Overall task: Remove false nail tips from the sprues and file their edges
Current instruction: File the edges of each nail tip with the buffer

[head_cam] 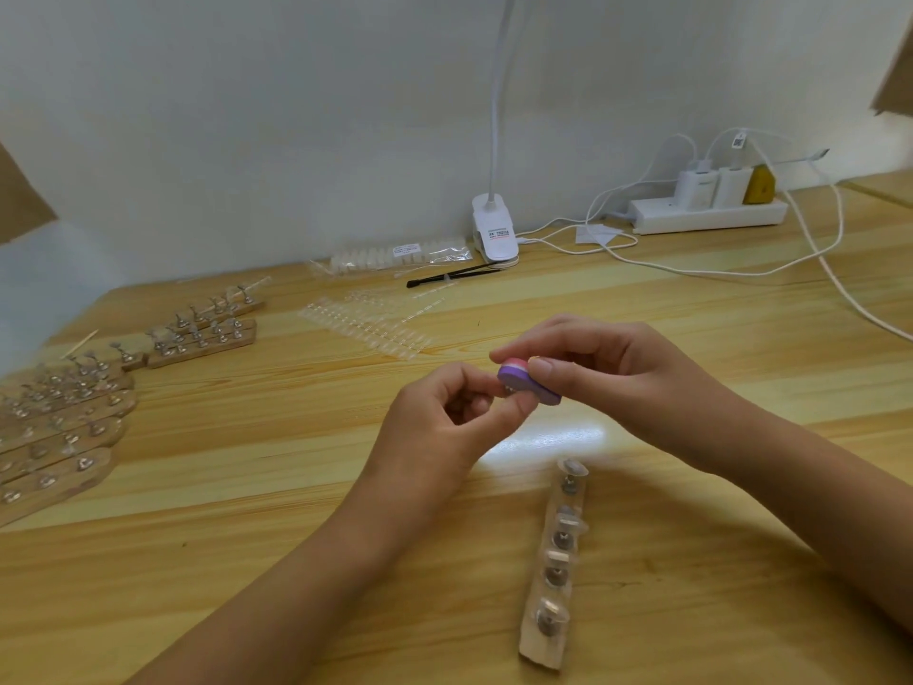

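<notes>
My right hand (607,368) grips a small purple and pink nail file block (518,380) between thumb and fingers above the wooden table. My left hand (454,417) pinches a small clear nail tip (509,388) against the underside of the block; the tip is mostly hidden by my fingers. Clear sprues of nail tips (370,323) lie flat on the table behind my hands. A wooden strip with metal nail stands (556,566) lies in front of my right forearm, some stands bearing clear tips.
Several wooden strips with metal stands (74,412) spread along the left edge. A bag of nail tips (395,257), a black brush (454,276) and a clip lamp (494,229) sit by the wall. A power strip (706,212) with white cables lies at the back right.
</notes>
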`<state>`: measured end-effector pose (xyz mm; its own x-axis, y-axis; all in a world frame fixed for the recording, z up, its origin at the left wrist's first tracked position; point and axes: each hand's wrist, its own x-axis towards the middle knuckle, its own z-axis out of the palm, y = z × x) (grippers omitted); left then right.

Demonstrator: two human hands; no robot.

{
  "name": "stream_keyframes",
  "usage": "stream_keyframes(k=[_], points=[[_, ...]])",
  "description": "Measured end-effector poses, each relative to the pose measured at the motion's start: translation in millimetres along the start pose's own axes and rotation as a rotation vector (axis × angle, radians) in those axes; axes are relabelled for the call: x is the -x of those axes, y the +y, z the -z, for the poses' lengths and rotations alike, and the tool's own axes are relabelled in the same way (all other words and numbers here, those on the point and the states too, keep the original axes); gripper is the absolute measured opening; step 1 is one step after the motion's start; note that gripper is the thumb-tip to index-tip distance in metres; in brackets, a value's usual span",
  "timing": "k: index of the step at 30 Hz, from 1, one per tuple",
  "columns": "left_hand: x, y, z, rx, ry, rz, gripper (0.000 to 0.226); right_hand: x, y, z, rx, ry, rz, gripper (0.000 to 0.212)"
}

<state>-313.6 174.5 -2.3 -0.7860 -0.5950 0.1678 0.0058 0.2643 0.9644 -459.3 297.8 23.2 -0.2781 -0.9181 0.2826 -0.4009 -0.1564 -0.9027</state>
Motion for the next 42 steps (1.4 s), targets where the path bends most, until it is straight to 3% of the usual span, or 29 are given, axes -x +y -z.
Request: stream_keyframes(k=[15, 19, 22, 26, 42], points=[[0.6, 4.7, 0.7, 0.094, -0.078, 0.088, 0.043, 0.1, 0.1, 2.8, -0.076, -0.034, -0.029, 0.028], [-0.4, 4.0, 0.2, 0.106, -0.09, 0.149, 0.026, 0.0, 1.2, -0.5, -0.123, 0.002, -0.016, 0.026], [-1.9, 4.5, 4.8, 0.104, -0.069, 0.15, 0.027, 0.0, 1.3, -0.2, -0.138, -0.005, -0.016, 0.024], [1.4, 9.0, 2.0, 0.055, -0.159, 0.138, 0.02, -0.5, 2.6, -2.0, -0.134, -0.022, -0.032, 0.025], [0.9, 6.0, 2.0, 0.053, -0.215, 0.172, 0.023, -0.3, 0.3, 1.2, -0.14, -0.019, -0.067, 0.022]])
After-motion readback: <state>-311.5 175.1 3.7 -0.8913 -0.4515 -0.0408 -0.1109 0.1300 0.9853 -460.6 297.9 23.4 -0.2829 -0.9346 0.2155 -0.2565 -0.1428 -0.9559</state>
